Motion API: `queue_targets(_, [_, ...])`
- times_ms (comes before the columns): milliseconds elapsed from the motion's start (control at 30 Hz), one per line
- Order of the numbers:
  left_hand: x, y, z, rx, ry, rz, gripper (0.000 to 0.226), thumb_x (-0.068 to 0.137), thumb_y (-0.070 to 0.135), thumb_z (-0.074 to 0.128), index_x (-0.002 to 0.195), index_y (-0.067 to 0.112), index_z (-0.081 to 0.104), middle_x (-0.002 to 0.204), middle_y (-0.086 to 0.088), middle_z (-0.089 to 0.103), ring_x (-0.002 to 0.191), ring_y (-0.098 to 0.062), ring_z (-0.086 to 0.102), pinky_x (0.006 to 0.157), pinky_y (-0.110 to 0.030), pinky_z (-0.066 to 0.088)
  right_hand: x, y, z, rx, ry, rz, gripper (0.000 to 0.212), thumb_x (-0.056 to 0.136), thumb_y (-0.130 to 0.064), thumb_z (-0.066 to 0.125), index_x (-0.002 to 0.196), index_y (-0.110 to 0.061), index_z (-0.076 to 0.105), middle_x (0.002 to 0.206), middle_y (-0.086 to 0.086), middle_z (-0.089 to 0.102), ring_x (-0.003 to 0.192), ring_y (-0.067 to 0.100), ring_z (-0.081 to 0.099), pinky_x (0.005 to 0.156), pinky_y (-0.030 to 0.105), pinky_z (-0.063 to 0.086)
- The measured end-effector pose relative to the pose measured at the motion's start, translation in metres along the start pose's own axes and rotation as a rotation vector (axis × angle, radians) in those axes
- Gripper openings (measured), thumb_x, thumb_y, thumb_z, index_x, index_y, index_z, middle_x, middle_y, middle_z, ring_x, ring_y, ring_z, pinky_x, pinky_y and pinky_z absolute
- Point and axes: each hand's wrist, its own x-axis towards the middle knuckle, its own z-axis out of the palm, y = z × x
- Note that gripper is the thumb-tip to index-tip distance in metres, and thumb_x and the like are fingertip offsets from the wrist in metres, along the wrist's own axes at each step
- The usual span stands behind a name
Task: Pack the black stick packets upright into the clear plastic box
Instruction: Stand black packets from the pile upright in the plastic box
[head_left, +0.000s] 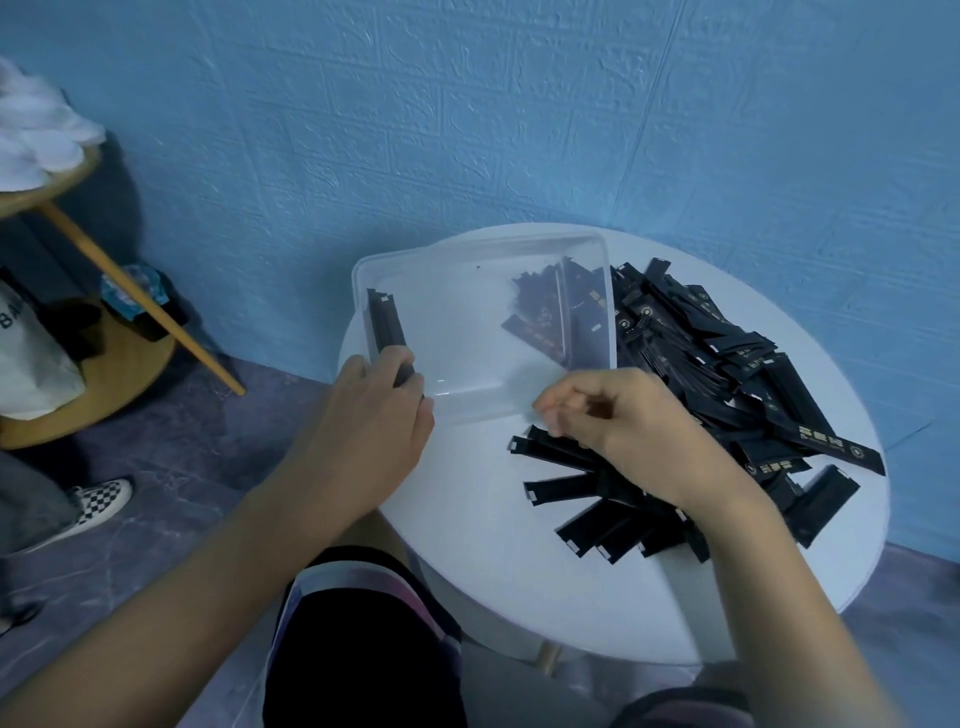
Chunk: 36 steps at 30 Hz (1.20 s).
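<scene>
Nearest, on the white round surface, the right hand hovers with fingers curled over a fan of black stick packets; whether it pinches one I cannot tell, the fingertips being blurred. The left hand grips a small bundle of packets, held upright against the left wall of the clear plastic box; farther right, just beside the box, lies the loose pile.

The clear plastic box sits back left on the round white desk — the heap of black stick packets lies right of it and in front.
</scene>
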Motion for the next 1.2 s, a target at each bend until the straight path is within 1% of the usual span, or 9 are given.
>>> queue_targets(67, [0.000, 0.001, -0.002, 0.001, 0.007, -0.008, 0.040, 0.107, 0.035, 0.038, 0.126, 0.014, 0.067, 0.142, 0.003, 0.046, 0.093, -0.014, 0.032, 0.069, -0.029, 0.034, -0.011, 0.004, -0.001, -0.266, -0.006, 0.050, 0.006, 0.090, -0.030, 0.072, 0.095, -0.034, 0.074, 0.088, -0.018, 0.072, 0.080, 0.005, 0.064, 0.078, 0.025, 0.048])
queue_targets(167, [0.002, 0.002, -0.004, 0.014, 0.010, -0.025, 0.041, 0.107, 0.035, 0.037, 0.126, 0.015, 0.066, 0.141, 0.004, 0.048, 0.094, -0.016, 0.040, 0.069, -0.030, 0.032, -0.017, 0.006, 0.008, -0.523, 0.002, 0.050, 0.018, 0.089, -0.039, 0.071, 0.105, -0.032, 0.071, 0.100, -0.014, 0.067, 0.091, 0.013, 0.063, 0.082, 0.033, 0.048])
queue_targets(300, [0.003, 0.005, -0.008, 0.015, -0.012, -0.039, 0.041, 0.107, 0.035, 0.036, 0.129, 0.015, 0.065, 0.142, 0.003, 0.048, 0.103, -0.021, 0.050, 0.069, -0.030, 0.030, -0.013, 0.011, 0.019, -0.566, 0.016, 0.019, 0.030, 0.087, -0.044, 0.072, 0.114, -0.031, 0.069, 0.103, -0.012, 0.061, 0.094, 0.019, 0.062, 0.080, 0.035, 0.049])
queue_targets(433, [0.003, 0.004, -0.008, 0.006, -0.002, -0.024, 0.041, 0.107, 0.034, 0.037, 0.131, 0.014, 0.064, 0.141, 0.001, 0.050, 0.102, -0.022, 0.052, 0.071, -0.030, 0.033, -0.008, 0.010, 0.020, -0.606, 0.037, -0.076, 0.014, 0.091, -0.035, 0.065, 0.101, -0.027, 0.070, 0.090, -0.007, 0.063, 0.091, 0.020, 0.059, 0.076, 0.037, 0.049])
queue_targets(567, [0.003, 0.002, -0.006, 0.006, -0.006, -0.016, 0.043, 0.107, 0.036, 0.035, 0.135, 0.015, 0.060, 0.142, 0.002, 0.048, 0.099, -0.018, 0.046, 0.073, -0.029, 0.034, -0.002, 0.007, 0.016, -0.516, 0.094, -0.162, 0.008, 0.093, -0.024, 0.063, 0.094, -0.025, 0.071, 0.079, -0.007, 0.066, 0.080, 0.014, 0.056, 0.073, 0.032, 0.048])
queue_targets(733, [0.001, 0.000, -0.002, 0.010, 0.003, 0.002, 0.044, 0.104, 0.035, 0.040, 0.136, 0.013, 0.062, 0.138, -0.001, 0.054, 0.092, -0.019, 0.048, 0.069, -0.029, 0.035, 0.005, -0.019, 0.008, 0.039, 0.211, -0.194, 0.017, 0.090, -0.018, 0.073, 0.097, -0.033, 0.075, 0.078, -0.013, 0.070, 0.071, 0.005, 0.062, 0.071, 0.018, 0.049])
queue_targets(800, [-0.001, 0.001, -0.001, 0.007, 0.018, 0.031, 0.043, 0.101, 0.033, 0.044, 0.129, 0.010, 0.067, 0.129, -0.005, 0.061, 0.083, -0.017, 0.042, 0.064, -0.029, 0.035, 0.015, -0.033, 0.008, 0.110, 0.307, -0.244, 0.017, 0.092, -0.018, 0.070, 0.096, -0.034, 0.070, 0.079, -0.014, 0.069, 0.072, 0.004, 0.062, 0.072, 0.019, 0.049])
queue_targets(1000, [-0.007, 0.006, 0.003, -0.005, 0.044, 0.061, 0.042, 0.097, 0.031, 0.048, 0.125, 0.007, 0.068, 0.122, -0.007, 0.064, 0.080, -0.025, 0.055, 0.059, -0.028, 0.035, 0.059, -0.054, 0.034, -0.116, 0.387, -0.226, 0.008, 0.097, -0.029, 0.058, 0.103, -0.029, 0.063, 0.078, -0.014, 0.067, 0.070, 0.011, 0.064, 0.073, 0.035, 0.053])
queue_targets(1200, [-0.009, 0.008, 0.008, -0.089, 0.100, 0.070, 0.040, 0.098, 0.029, 0.048, 0.123, 0.007, 0.069, 0.118, -0.006, 0.063, 0.076, -0.021, 0.047, 0.058, -0.033, 0.043, 0.090, -0.054, 0.066, -0.230, 0.199, -0.096, 0.019, 0.093, -0.025, 0.060, 0.112, -0.023, 0.061, 0.084, -0.005, 0.073, 0.082, 0.024, 0.067, 0.074, 0.035, 0.051])
